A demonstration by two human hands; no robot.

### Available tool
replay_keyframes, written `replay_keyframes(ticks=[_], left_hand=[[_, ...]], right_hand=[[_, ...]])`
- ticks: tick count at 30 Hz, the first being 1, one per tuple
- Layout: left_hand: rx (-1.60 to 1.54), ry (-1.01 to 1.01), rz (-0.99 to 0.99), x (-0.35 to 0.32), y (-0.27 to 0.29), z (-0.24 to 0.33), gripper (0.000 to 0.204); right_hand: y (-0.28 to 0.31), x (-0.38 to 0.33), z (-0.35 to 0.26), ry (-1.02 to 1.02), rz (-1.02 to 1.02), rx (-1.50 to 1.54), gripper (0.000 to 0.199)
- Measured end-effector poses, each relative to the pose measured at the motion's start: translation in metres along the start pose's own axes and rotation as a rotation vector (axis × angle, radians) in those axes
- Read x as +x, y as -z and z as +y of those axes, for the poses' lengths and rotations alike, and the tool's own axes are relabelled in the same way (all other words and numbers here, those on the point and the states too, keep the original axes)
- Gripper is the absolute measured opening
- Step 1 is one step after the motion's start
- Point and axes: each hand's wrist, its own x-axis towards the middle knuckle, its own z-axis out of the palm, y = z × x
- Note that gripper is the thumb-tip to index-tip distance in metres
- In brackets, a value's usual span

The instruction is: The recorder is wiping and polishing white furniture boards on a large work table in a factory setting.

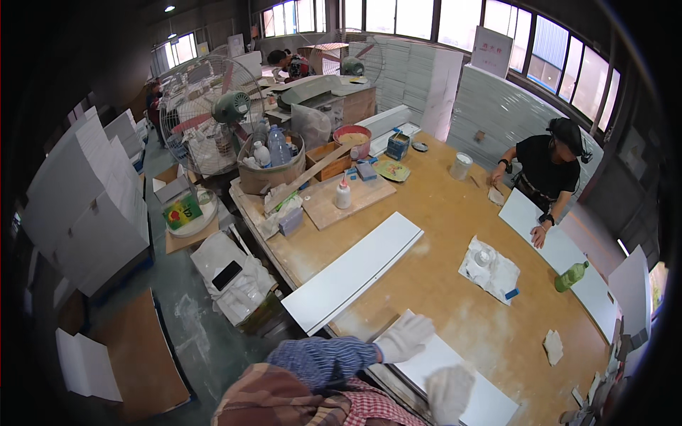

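White panel (446, 357), blue striped sleeve (323, 358)

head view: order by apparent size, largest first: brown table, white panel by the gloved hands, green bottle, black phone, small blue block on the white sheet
1. Brown table
2. White panel, partly covered
3. Green bottle and black phone: too alike to rank
4. Blue block

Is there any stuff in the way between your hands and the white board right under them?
Nothing visible except the pale gloves. The left hand rests on the white board. The right hand is over it too, but blurred, so I can't tell whether it touches.
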Motion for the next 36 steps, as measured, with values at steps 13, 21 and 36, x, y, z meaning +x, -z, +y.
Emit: replay_keyframes(ticks=[13, 21, 36], left_hand=[[-0.59, 0.584, -0.027, -0.109, -0.041, -0.035, 0.068], [-0.514, 0.475, -0.398, -0.092, -0.005, -0.067, 0.052], [-0.428, 0.3, -0.202, -0.113, -0.047, -0.079, 0.121]], right_hand=[[-0.098, 0.054, 0.048, -0.358, 0.534, -0.062, 0.057], [-0.021, 0.13, -0.101, 0.465, 0.725, 0.252, 0.031], [-0.077, 0.052, 0.007, -0.024, 0.817, -0.14, 0.034]])
